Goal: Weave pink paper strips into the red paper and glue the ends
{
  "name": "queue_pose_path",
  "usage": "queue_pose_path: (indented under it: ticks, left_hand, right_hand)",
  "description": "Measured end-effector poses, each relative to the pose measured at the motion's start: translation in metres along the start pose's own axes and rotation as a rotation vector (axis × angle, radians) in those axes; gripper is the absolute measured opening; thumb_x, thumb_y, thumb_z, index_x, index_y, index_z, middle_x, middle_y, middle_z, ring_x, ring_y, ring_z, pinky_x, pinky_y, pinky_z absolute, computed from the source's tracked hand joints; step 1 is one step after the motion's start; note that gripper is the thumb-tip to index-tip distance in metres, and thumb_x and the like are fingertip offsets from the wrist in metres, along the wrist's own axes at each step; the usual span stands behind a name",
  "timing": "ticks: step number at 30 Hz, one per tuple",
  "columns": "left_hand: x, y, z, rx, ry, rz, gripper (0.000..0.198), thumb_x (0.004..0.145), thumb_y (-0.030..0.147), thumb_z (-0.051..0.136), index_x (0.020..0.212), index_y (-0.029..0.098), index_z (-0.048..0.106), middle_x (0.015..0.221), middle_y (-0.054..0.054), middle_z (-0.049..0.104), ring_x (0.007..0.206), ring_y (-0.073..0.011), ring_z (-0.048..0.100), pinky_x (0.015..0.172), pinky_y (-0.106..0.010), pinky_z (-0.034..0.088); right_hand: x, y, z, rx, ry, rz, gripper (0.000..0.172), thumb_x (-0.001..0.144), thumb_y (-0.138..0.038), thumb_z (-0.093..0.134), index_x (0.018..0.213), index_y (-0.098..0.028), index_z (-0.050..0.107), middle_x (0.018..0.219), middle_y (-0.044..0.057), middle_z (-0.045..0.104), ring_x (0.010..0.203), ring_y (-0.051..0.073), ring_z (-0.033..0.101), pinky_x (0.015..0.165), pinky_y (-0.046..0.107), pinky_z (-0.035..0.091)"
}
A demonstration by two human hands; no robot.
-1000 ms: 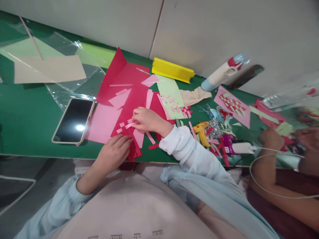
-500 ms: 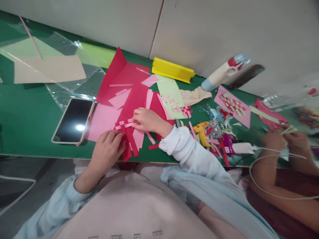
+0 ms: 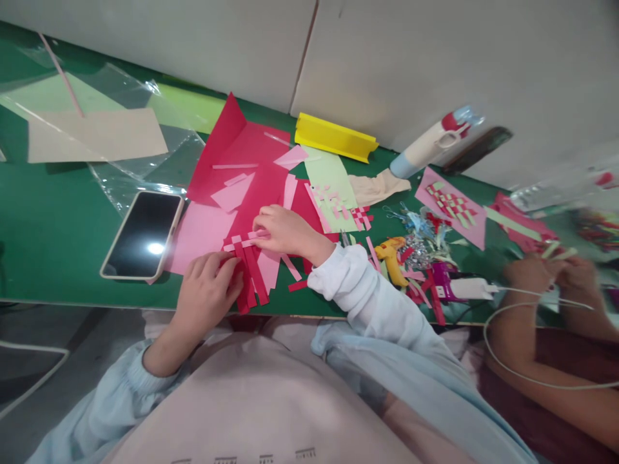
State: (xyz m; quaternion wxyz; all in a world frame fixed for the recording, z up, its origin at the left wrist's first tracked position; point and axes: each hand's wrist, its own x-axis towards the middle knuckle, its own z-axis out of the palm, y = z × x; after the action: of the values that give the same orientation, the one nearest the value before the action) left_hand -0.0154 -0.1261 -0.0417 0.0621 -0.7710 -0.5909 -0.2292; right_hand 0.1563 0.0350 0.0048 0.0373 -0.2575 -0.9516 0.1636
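Red paper strips [image 3: 250,274] hang toward the table's front edge, with a pink paper strip [image 3: 245,243] crossing over and under them. My right hand [image 3: 287,233] is closed in a pinch on the right end of that pink strip. At the left side of the weave, my left hand [image 3: 207,287] has its fingers bent and its thumb against the edge of the red strips; the fingertips are partly hidden. Red paper [image 3: 261,187] and a pink sheet [image 3: 200,235] lie under and behind the weave.
A phone [image 3: 142,235] lies left. Behind are a yellow channel piece [image 3: 334,137] and a bottle [image 3: 430,145]. Right are a pale green sheet [image 3: 329,171], a yellow glue gun [image 3: 394,258] and paper scraps. A co-worker's hands [image 3: 551,274] work at far right, near a white cable [image 3: 488,328].
My right hand has shifted slightly up and left along the pink strip, its fingers bending. My left hand stays almost in place. The co-worker's hands moved a little.
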Motion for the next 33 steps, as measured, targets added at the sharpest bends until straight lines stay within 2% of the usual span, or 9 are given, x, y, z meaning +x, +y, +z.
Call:
queue_pose_path:
  ticks: [7,13,17,24,30,33]
  left_hand:
    - [0.013,-0.015,0.0,0.072,0.074,-0.051,0.024,0.092,0.022,0.052,0.112,0.018,0.064,0.102,-0.013,0.068,0.09,-0.0273,0.061,0.081,-0.044,0.049]
    - [0.013,-0.02,0.007,0.131,0.056,-0.08,0.026,0.093,0.026,0.052,0.114,0.016,0.065,0.104,-0.015,0.068,0.091,-0.0292,0.059,0.078,-0.044,0.046]
    - [0.011,-0.019,0.008,0.128,0.038,-0.095,0.028,0.094,0.027,0.051,0.115,0.016,0.065,0.105,-0.015,0.067,0.094,-0.0303,0.058,0.078,-0.044,0.044]
    - [0.01,-0.019,0.008,0.129,0.028,-0.103,0.027,0.094,0.028,0.051,0.114,0.015,0.065,0.106,-0.015,0.068,0.094,-0.0308,0.058,0.078,-0.044,0.043]
    - [0.007,-0.019,0.003,0.03,0.049,-0.12,0.016,0.093,0.027,0.055,0.088,0.02,0.068,0.091,-0.01,0.067,0.084,-0.0261,0.058,0.076,-0.041,0.042]
    - [0.005,-0.019,0.002,0.045,0.036,-0.117,0.018,0.093,0.029,0.055,0.087,0.02,0.069,0.09,-0.009,0.068,0.083,-0.0252,0.059,0.075,-0.04,0.041]
  right_hand:
    - [0.014,-0.005,0.016,0.093,-0.007,-0.06,0.04,0.09,-0.04,0.066,0.118,-0.012,0.069,0.107,0.012,0.055,0.102,0.024,0.049,0.093,0.036,0.04]
    - [0.014,-0.007,0.02,0.174,-0.015,-0.037,0.039,0.085,-0.036,0.073,0.116,-0.013,0.068,0.104,0.009,0.052,0.1,0.023,0.047,0.092,0.036,0.041]
    - [0.015,-0.006,0.022,0.223,-0.019,-0.039,0.033,0.085,-0.032,0.073,0.111,-0.013,0.069,0.103,0.008,0.052,0.1,0.022,0.048,0.091,0.035,0.041]
    - [0.016,-0.006,0.024,0.231,-0.028,-0.048,0.03,0.087,-0.03,0.07,0.111,-0.013,0.068,0.104,0.009,0.052,0.102,0.022,0.049,0.092,0.035,0.041]
    - [0.004,-0.003,0.015,0.221,0.03,-0.045,0.024,0.09,-0.031,0.067,0.105,-0.013,0.069,0.103,0.008,0.054,0.102,0.022,0.05,0.095,0.035,0.04]
    - [-0.004,-0.001,0.013,0.198,0.035,-0.026,0.023,0.09,-0.031,0.067,0.104,-0.013,0.069,0.1,0.008,0.054,0.099,0.021,0.05,0.092,0.034,0.041]
